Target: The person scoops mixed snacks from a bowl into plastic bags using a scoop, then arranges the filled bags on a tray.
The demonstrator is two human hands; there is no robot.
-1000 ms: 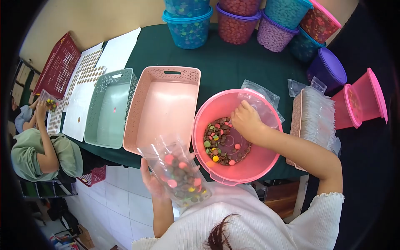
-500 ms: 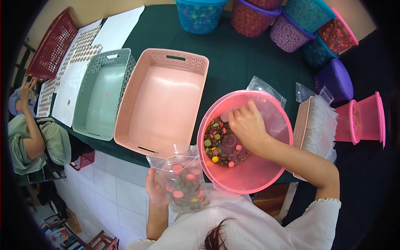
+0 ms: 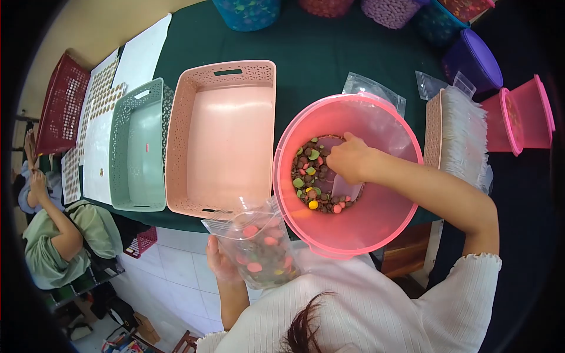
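My left hand (image 3: 220, 262) holds a clear zip bag (image 3: 256, 244) upright, its mouth parted at the top. Inside the bag are pink, brown, green and yellow candies. A large pink tub (image 3: 376, 229) stands to the right of the bag, tilted toward me. Deep in it, my right hand (image 3: 348, 159) is closed around what looks like a translucent plastic scoop (image 3: 346, 191), partly hidden by the fingers. Brown, green, pink and yellow candies (image 3: 307, 170) lie on the tub's bottom, mostly left of that hand.
A pink basket (image 3: 229, 135) and a green basket (image 3: 138, 153) stand left of the tub. Stacked clear bags (image 3: 459, 141) fill a basket at right. Lidded tubs (image 3: 244, 12) line the back. Another person (image 3: 59, 235) works at far left beside a dark red basket (image 3: 62, 106).
My right hand has shifted within the tub, and the translucent scoop now shows below it among the candies. The view has moved; my left hand still holds the bag.
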